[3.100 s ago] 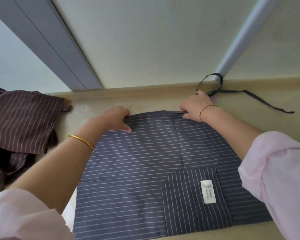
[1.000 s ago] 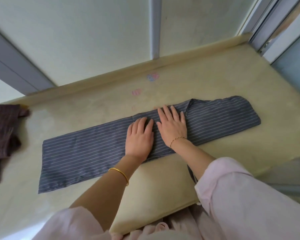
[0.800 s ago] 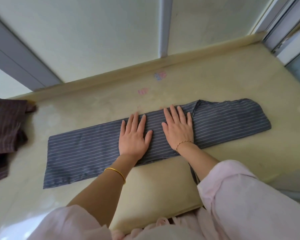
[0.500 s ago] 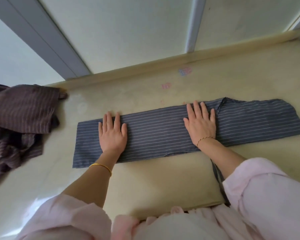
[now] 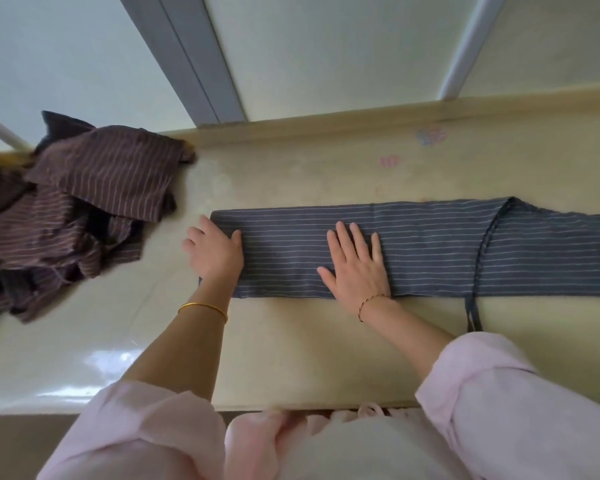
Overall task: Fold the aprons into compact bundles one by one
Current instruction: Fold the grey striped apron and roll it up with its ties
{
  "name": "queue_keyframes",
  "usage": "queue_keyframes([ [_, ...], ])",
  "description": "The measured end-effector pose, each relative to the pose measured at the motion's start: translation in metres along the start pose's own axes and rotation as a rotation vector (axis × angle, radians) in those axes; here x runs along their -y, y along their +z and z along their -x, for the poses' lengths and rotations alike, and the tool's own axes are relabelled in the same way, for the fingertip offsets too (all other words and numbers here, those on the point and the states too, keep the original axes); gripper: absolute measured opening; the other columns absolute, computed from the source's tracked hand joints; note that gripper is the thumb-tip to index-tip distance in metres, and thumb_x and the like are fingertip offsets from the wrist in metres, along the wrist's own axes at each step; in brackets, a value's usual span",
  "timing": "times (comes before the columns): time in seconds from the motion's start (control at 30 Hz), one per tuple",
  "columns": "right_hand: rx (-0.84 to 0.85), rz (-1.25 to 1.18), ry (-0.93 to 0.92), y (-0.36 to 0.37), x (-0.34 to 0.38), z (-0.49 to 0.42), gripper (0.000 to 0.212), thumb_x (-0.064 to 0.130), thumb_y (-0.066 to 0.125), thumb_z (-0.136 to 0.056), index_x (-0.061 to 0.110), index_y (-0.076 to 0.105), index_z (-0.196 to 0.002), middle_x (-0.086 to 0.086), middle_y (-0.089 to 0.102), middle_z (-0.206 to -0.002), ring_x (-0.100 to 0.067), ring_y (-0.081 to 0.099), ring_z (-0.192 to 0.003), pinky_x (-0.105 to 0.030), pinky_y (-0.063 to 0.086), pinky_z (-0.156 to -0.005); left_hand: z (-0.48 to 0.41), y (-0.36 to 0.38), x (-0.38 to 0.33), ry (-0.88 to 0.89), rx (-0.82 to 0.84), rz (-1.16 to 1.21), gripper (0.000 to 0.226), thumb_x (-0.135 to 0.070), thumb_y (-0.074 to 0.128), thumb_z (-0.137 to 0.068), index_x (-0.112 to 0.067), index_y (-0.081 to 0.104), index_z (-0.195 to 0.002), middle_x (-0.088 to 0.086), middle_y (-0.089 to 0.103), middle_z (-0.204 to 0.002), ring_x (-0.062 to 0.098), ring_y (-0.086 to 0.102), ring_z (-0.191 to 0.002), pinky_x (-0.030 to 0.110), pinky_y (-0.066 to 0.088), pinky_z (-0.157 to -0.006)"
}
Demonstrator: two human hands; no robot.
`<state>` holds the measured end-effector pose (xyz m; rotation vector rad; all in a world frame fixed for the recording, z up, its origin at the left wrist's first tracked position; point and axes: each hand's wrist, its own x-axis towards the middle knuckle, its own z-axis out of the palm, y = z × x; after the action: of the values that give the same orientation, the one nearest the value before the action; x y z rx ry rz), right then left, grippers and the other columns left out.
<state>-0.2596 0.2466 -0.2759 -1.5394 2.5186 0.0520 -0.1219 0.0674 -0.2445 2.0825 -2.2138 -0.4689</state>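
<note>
A navy striped apron [image 5: 430,247] lies folded into a long narrow strip across the beige counter [image 5: 291,348]. My left hand [image 5: 213,252] rests flat over the strip's left end, fingers partly off the cloth. Near the middle of the strip my right hand [image 5: 357,268] presses flat, fingers spread. A dark apron strap [image 5: 473,313] hangs from the strip toward the counter's front edge.
A heap of crumpled brown striped aprons [image 5: 73,209] lies at the counter's left. The wall with a grey frame [image 5: 184,60] rises behind a raised back ledge [image 5: 326,126]. Faint pink and blue marks [image 5: 430,136] show on the counter behind the strip.
My left hand has slid left along the strip to its end, and my right hand has also moved left. The view has shifted left, showing more of the brown heap.
</note>
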Motion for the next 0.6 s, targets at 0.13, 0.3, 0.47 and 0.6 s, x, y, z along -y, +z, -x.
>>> queue_keyframes([
  [0.13, 0.011, -0.014, -0.004, -0.002, 0.001, 0.000, 0.071, 0.057, 0.019, -0.096, 0.015, 0.003, -0.152, -0.006, -0.002, -0.160, -0.027, -0.002, -0.147, -0.054, 0.002, -0.117, -0.011, -0.020, -0.009, -0.183, 0.212, 0.359, 0.050, -0.024, 0.065, -0.088, -0.003, 0.040, -0.126, 0.015, 0.052, -0.124, 0.035, 0.055, -0.110, 0.042, 0.048, -0.090],
  [0.3, 0.020, -0.292, -0.017, -0.018, -0.008, 0.000, 0.074, 0.047, 0.045, -0.094, 0.020, 0.008, -0.152, 0.000, 0.002, -0.160, -0.020, -0.002, -0.147, -0.047, 0.001, -0.119, 0.003, -0.054, -0.063, -0.241, 0.622, 0.761, 0.027, -0.014, 0.063, -0.088, -0.003, 0.052, -0.110, 0.015, 0.062, -0.098, 0.026, 0.065, -0.082, 0.037, 0.058, -0.065],
  [0.47, 0.117, -1.388, 0.049, -0.071, -0.036, 0.029, 0.065, 0.003, 0.067, -0.077, 0.027, 0.037, -0.129, 0.002, 0.050, -0.130, -0.013, 0.047, -0.123, -0.034, 0.037, -0.107, 0.050, -0.063, -0.171, -0.082, 0.914, 0.864, 0.013, -0.010, 0.055, -0.092, -0.006, 0.048, -0.082, 0.009, 0.057, -0.071, 0.014, 0.061, -0.042, 0.023, 0.053, -0.043],
  [0.6, -0.304, -1.806, 0.516, -0.089, -0.062, 0.048, 0.022, 0.016, 0.069, -0.084, 0.029, 0.057, -0.097, 0.009, 0.063, -0.105, -0.011, 0.060, -0.103, -0.033, 0.046, -0.098, 0.117, -0.055, -0.247, 0.226, 1.067, 0.892, 0.013, -0.014, 0.055, -0.095, -0.004, 0.048, -0.096, 0.009, 0.064, -0.064, 0.016, 0.065, -0.051, 0.026, 0.056, -0.048],
])
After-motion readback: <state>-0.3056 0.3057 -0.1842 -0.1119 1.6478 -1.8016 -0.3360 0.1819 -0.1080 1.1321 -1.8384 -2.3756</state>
